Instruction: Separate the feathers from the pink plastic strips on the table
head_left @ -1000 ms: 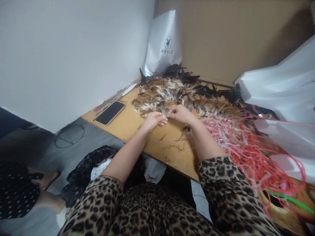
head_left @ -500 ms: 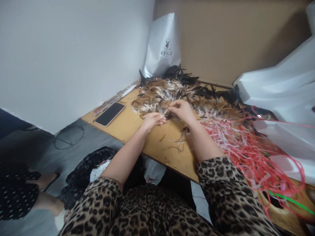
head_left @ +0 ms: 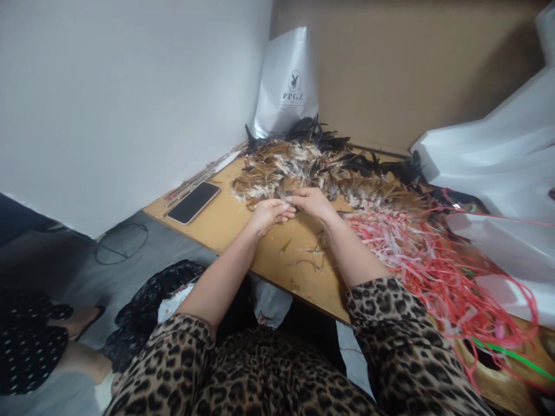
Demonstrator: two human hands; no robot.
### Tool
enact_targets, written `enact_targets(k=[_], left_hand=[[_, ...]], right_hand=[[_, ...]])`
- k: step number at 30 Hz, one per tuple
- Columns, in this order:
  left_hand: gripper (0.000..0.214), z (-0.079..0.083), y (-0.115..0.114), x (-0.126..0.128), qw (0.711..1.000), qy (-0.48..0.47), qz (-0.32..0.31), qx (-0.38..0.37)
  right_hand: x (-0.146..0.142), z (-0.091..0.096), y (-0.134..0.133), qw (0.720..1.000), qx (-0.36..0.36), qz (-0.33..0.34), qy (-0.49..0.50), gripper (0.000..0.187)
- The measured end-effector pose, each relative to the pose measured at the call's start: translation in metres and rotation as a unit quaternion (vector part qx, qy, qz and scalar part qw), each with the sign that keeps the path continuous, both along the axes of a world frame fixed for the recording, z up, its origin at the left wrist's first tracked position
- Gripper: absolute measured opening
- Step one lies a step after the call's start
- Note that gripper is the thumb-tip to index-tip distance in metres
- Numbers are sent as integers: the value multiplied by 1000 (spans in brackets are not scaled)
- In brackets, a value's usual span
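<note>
My left hand [head_left: 271, 214] is closed in a pinch above the wooden table, at the near edge of a heap of feathers [head_left: 277, 156]. Against its fingertips, my right hand [head_left: 311, 202] pinches too, its thumb and forefinger meeting the left thumb. A small feather seems to be held between them, mostly hidden by the fingers. The heap is brown and cream, with dark, longer feathers at the back. Several loose feather bits [head_left: 315, 259] lie on the table just below my hands.
A phone [head_left: 193, 203] and thin sticks [head_left: 195, 180] lie at the left. A silvery bag [head_left: 284, 86] stands behind the feathers. Tangled pink and red ribbons [head_left: 437, 266] cover the right side beside white plastic [head_left: 498, 150]. Another person's legs [head_left: 82, 364] and a black bag [head_left: 150, 300] are below left.
My right hand has come down and slightly left, so its fingertips now meet those of my left hand. The left hand has barely moved.
</note>
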State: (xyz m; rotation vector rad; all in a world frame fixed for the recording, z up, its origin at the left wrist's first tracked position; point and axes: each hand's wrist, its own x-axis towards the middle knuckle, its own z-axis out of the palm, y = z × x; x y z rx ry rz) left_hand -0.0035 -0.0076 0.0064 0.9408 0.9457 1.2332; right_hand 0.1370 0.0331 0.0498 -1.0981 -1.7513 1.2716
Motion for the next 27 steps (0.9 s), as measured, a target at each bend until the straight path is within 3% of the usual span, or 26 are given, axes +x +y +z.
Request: enact_targets(k=[7, 13, 17, 19, 22, 24, 27], left_hand=[[16, -5, 3, 0, 1000, -15, 16, -6], [13, -4, 3, -1, 1000, -11, 15, -18], [14, -6, 5, -6, 997, -62, 34, -12], [14, -8, 7, -8, 994, -96, 42, -13], [14, -10, 9, -9, 992, -121, 42, -18], [14, -11, 9, -9, 991, -126, 37, -19], [14, -11, 9, -8, 991, -129, 35, -17]], right_hand=[[-5, -5, -3, 998, -13, -39, 42, 36], [-6, -14, 1, 999, -18, -23, 45, 35], [-3, -14, 4, 997, 77, 11, -12, 40], [-3, -11, 1, 981, 172, 11, -91, 44], [-6, -5, -9, 926, 301, -16, -226, 44], [-10, -2, -16, 892, 343, -30, -291, 42], [-14, -3, -21, 868, 363, -40, -336, 39]])
